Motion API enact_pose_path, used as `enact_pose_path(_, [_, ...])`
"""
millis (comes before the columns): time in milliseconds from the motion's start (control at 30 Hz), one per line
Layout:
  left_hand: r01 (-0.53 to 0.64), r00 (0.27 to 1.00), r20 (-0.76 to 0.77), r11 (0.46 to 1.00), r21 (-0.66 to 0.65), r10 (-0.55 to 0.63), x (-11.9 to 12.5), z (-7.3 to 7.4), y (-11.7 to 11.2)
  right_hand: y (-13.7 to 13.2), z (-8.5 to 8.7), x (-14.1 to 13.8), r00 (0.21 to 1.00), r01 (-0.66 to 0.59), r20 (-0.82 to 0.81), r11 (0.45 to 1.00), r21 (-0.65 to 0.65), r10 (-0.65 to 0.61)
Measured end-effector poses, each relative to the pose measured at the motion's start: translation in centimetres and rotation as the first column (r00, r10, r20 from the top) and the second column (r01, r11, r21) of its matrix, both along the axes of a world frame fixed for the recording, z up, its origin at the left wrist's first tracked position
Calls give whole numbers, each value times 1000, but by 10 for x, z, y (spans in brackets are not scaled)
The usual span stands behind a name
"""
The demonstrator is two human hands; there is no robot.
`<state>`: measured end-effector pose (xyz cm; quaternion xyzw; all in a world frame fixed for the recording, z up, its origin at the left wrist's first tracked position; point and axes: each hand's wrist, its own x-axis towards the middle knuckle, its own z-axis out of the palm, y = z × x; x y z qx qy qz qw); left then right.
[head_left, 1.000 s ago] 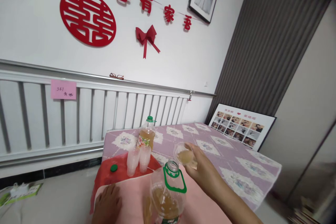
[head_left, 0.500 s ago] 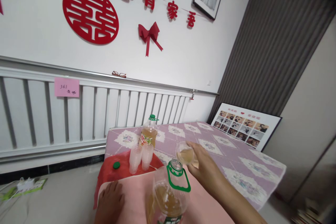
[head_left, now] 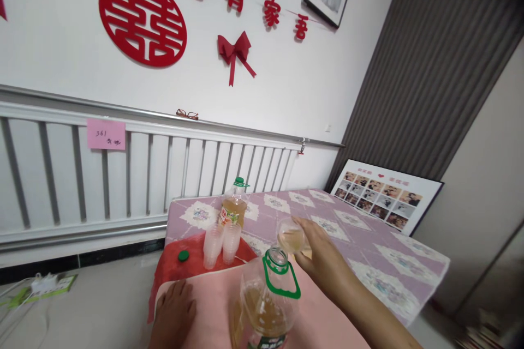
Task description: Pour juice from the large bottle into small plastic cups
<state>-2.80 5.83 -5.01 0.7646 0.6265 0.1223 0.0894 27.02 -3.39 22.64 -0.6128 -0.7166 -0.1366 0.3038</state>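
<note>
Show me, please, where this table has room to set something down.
The purple tablecloth is bare beyond the right hand; a smaller patch of pink cloth lies between left hand and open bottle. Crowded: cup stacks on red cloth, capped bottle close behind.

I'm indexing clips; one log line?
right hand: holds part-filled cup; left hand: on pink surface; front bottle: uncapped; green cap: on red sheet

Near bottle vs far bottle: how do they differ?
The near bottle is uncapped; the far bottle wears a green cap. The near bottle is cut off by the picture's lower edge, while the far bottle is partly hidden behind cup stacks. Both are clear, hold amber liquid and have green handles.
</note>
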Motion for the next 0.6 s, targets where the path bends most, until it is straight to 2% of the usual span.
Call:
enact_pose_path(300, [-7, 999, 32, 999, 31, 6, -1, -6, 0, 3, -1, 1, 999, 11, 36, 1000, -18, -10])
enact_pose_path(600, [-2, 1000, 30, 1000, 5, 2, 0, -3, 0, 2, -1, 3, 998, 8, 64, 1000, 8, -8])
